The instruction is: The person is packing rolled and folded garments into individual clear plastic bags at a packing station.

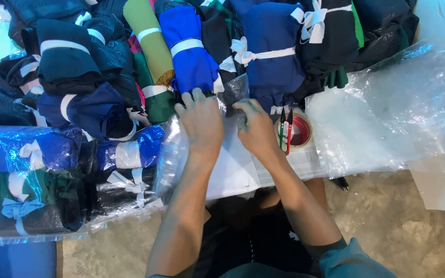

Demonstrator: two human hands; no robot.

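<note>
Plastic bag (227, 98) under both hands (flat).

Both bare forearms reach forward, converging side by side. The left hand (200, 119) lies palm-down, fingers together and stretched flat. The right hand (256, 127) curls its fingers inward (thumb hidden), knuckles up, wrist bent slightly.

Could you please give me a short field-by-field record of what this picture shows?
Setting: worktable seen from above
Left hand: flat on a clear plastic bag
Right hand: pinching the same bag
Beside right hand: tape roll with thread snips lying on it
Behind hands: folded fabric bundles tied with white strips
Left side: packed bag of bundles
Right side: loose plastic sheeting
</note>
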